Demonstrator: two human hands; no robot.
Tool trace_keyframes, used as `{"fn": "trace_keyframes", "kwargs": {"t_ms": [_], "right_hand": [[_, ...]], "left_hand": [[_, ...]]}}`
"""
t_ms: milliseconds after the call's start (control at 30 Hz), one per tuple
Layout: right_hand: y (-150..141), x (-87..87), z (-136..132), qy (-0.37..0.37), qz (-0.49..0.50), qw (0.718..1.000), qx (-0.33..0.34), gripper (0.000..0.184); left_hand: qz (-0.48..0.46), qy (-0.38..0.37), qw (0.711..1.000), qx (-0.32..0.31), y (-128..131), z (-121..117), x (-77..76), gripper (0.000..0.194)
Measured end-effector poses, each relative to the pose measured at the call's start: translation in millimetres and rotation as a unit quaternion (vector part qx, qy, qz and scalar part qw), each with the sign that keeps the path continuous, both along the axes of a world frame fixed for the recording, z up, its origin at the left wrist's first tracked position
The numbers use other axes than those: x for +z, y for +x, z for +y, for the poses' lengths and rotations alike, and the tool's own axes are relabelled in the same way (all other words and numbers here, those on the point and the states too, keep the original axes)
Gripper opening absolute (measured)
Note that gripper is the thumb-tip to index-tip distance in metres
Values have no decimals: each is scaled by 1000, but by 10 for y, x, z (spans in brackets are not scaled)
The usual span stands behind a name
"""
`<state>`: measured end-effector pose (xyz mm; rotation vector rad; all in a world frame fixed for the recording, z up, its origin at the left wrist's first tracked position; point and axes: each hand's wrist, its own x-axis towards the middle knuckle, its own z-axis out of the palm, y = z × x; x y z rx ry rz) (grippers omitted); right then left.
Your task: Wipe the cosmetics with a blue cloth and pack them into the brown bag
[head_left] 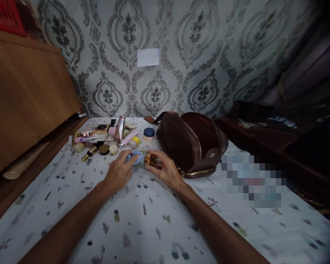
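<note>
Blue cloth sits pinched in the fingers of a person's left hand, against one end of a small gold-banded container, whose other end the curled fingers of the right hand grip, just above a white patterned sheet. Just beyond the fingers stands a blue-lidded jar; a cluster of tubes and small jars lies beyond and left, and a brown bag gapes just beyond the right fingers.
</note>
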<state>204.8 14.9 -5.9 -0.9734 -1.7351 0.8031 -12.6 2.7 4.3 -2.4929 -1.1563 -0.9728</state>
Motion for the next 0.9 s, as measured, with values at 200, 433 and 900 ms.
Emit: {"fn": "trace_keyframes", "kwargs": {"t_ms": [200, 433, 900], "right_hand": [[-21, 26, -13, -32, -13, 999, -22, 43], [-9, 49, -2, -11, -65, 996, -56, 37], [-18, -4, -14, 0, -45, 998, -36, 45]], "left_hand": [[12, 35, 999, -40, 74, -65, 65, 47], [-19, -49, 998, 18, -92, 87, -42, 48], [17, 45, 997, -54, 69, -65, 48, 45]]}}
